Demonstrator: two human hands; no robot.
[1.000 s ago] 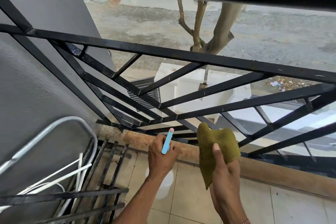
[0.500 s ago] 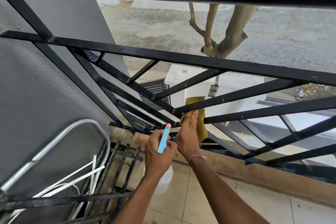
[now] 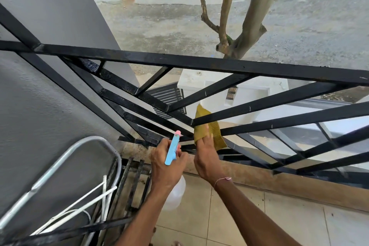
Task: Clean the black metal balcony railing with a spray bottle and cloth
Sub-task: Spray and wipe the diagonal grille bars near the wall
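The black metal railing (image 3: 199,64) runs across the view, its slanted bars meeting low at the left. My left hand (image 3: 165,164) grips a spray bottle (image 3: 172,151) with a blue head and pink nozzle; its clear body (image 3: 176,193) hangs below my wrist. My right hand (image 3: 207,158) holds an olive-green cloth (image 3: 216,136) against the lower slanted bars near where they meet. Part of the cloth shows behind a bar. The bars at the upper left look wet.
A grey wall (image 3: 46,106) closes the left side. A white folded metal frame (image 3: 60,181) and a black grate (image 3: 129,183) lean in the left corner. Beige floor tiles (image 3: 279,219) lie below. Beyond the railing are a tree trunk (image 3: 251,32) and the street.
My right hand carried the cloth from in front of me to the lower railing bars and pushed it up onto them. The left hand stayed put with the bottle.
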